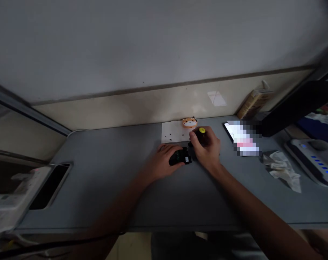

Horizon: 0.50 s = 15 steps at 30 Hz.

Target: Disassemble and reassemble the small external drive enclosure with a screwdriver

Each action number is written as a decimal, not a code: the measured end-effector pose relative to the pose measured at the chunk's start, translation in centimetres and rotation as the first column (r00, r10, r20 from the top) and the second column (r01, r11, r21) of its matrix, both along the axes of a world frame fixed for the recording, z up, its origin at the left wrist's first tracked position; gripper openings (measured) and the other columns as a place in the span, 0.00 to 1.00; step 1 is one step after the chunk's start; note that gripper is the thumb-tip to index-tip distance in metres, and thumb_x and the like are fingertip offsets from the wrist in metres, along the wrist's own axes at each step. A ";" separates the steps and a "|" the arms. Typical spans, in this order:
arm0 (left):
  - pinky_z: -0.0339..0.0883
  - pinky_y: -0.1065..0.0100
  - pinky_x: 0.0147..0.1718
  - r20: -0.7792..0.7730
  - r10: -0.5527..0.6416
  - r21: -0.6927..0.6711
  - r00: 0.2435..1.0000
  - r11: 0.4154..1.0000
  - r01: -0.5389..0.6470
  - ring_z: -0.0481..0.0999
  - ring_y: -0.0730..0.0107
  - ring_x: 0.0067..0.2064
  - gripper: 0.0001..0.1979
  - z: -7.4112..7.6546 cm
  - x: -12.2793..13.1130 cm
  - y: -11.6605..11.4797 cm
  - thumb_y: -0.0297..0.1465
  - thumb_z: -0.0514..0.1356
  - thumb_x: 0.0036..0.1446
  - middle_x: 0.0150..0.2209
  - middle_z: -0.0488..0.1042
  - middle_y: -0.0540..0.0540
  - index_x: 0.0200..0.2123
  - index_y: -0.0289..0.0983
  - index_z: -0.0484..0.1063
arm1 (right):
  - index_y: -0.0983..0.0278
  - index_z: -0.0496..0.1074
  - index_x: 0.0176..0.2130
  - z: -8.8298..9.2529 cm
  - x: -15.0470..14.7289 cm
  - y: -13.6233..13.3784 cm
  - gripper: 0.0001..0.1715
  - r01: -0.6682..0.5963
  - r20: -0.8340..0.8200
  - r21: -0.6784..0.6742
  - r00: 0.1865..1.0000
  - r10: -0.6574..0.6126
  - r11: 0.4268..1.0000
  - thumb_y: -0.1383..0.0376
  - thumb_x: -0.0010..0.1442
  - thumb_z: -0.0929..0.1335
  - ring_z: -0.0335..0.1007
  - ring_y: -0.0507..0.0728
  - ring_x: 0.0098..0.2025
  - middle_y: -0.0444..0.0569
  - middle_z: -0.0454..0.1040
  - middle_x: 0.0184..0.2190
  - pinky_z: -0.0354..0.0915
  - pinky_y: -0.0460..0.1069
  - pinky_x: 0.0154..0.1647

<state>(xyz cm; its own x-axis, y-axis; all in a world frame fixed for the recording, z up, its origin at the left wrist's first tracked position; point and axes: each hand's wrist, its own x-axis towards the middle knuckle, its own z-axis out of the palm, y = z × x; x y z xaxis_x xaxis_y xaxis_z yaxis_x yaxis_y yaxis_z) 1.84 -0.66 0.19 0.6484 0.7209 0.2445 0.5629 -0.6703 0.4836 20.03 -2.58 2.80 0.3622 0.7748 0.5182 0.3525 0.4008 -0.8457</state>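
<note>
Right hand (205,148) gripped a yellow-capped screwdriver (201,134) above a small black device (180,157) held by the left hand (164,161).

The left hand was curled closed over the device, its fingers across the top, and the right hand was closed around the dark handle. The tip was hidden, so I couldn't tell whether it touched the device. Just beyond both hands lay a white paper sheet (171,131) dotted with tiny black bits, an orange dog figurine (189,122) at its far edge. Right of the right hand sat a phone (230,130) and, farther out, crumpled tissue (281,169), all on a grey desk (99,173).
</note>
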 end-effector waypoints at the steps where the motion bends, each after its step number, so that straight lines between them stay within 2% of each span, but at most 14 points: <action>1: 0.62 0.50 0.63 -0.002 -0.001 0.002 1.000 1.000 0.001 0.75 0.55 0.58 0.20 0.0 0.0 0.0 0.34 0.69 0.59 0.55 0.78 0.44 0.53 0.42 0.70 | 0.60 0.71 0.36 0.0 0.0 0.0 0.11 -0.001 0.003 0.002 1.000 0.001 1.000 0.55 0.61 0.72 0.64 0.50 0.24 0.41 0.73 0.25 0.63 0.48 0.26; 8: 0.62 0.51 0.62 -0.006 -0.007 0.030 1.000 1.000 0.007 0.76 0.54 0.57 0.17 -0.1 0.0 0.1 0.34 0.71 0.57 0.53 0.79 0.43 0.47 0.40 0.71 | 0.60 0.71 0.37 0.3 -0.2 -0.2 0.12 -0.011 0.058 -0.002 0.998 0.011 1.000 0.55 0.60 0.72 0.66 0.51 0.24 0.42 0.74 0.26 0.64 0.48 0.28; 15: 0.62 0.50 0.63 -0.025 -0.026 0.055 0.999 0.998 0.027 0.76 0.54 0.57 0.13 -0.3 0.0 0.2 0.36 0.68 0.60 0.50 0.79 0.45 0.45 0.41 0.71 | 0.59 0.71 0.37 0.9 0.0 -0.4 0.12 -0.155 0.162 -0.038 0.974 0.159 0.987 0.54 0.62 0.71 0.67 0.52 0.26 0.43 0.74 0.26 0.64 0.48 0.28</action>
